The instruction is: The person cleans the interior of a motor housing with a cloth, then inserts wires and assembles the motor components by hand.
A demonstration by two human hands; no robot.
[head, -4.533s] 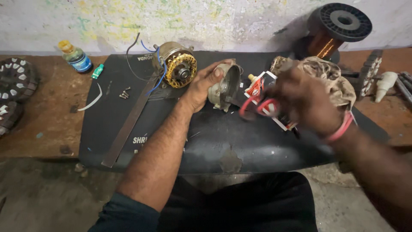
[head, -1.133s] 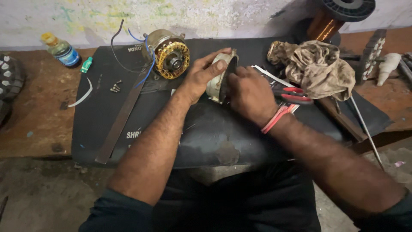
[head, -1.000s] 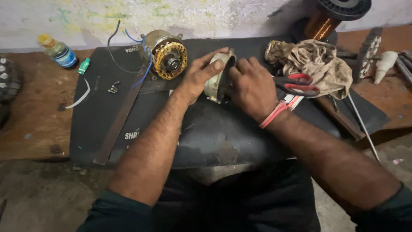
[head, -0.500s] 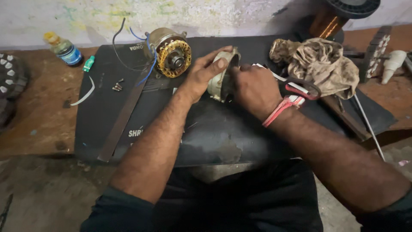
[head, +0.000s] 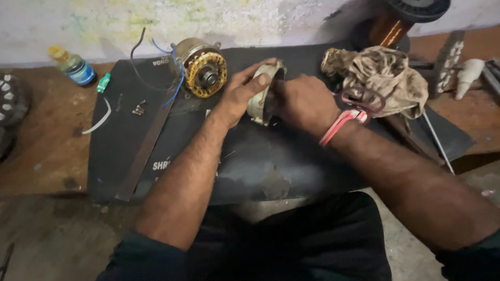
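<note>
While left hand [head: 242, 96] grips round metal housing [head: 264, 93] mid-worktop, toward back edge, right hand [head: 304, 101] curls fingers tight against its other side. Wound motor [head: 202, 67] sits just left, crumpled rag [head: 380, 78] right.

one motor [head: 200, 67], one bottle [head: 73, 66], one rag [head: 383, 78]

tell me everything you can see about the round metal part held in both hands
The metal housing is a dull grey, ring-shaped casting that looks worn and grimy. It stands on edge on the black mat, tilted a little, its open face turned toward the right hand. The left hand wraps over its top and back, thumb on the rim; the right hand's fingers reach into the opening, hiding the inside. The motor core sits apart, left of it.
</note>
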